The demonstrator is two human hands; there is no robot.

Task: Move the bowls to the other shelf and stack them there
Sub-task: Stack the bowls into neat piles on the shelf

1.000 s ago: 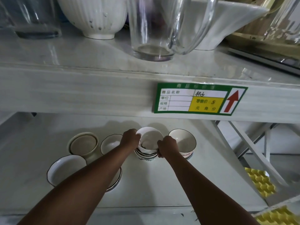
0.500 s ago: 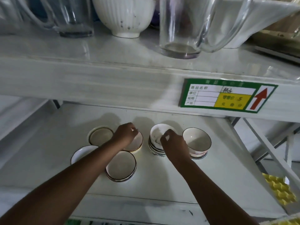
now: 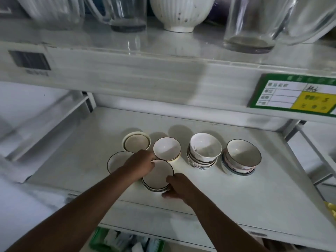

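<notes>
Head view: looking down past both my forearms onto a white lower shelf (image 3: pixel 254 193) with bowls on it.
Left hand (image 3: pixel 140 164): lies on the near-left edge of a low stack of shallow white bowls with dark rims (image 3: pixel 159 176); fingers curled over the rim. Whether this grip has closed on it, I cannot tell.
Right hand (image 3: pixel 179 187): at the stack's near-right side, thumb on the rim, fingers spread along the side down to the shelf. Grip half open, touching the stack, nothing lifted.
Stack position: front centre of the shelf, flat on it.
Other bowls, left: a shallow white dark-rimmed bowl (image 3: pixel 116 160) partly behind my left wrist; behind it a cream round bowl (image 3: pixel 136 141).
Other bowls, middle: a white bowl with a wavy gold rim (image 3: pixel 167 148), just behind the stack.
Other bowls, right: a tall stack of white angular-rimmed bowls (image 3: pixel 204 150); beside it a stack of deep white black-rimmed bowls (image 3: pixel 242 157).
Upper shelf (image 3: pixel 145 70): clear glass jugs (image 3: pixel 251 22), a white ribbed ceramic bowl (image 3: pixel 179 12).
Shelf edge: green and yellow price label (image 3: pixel 294 94) at right.
</notes>
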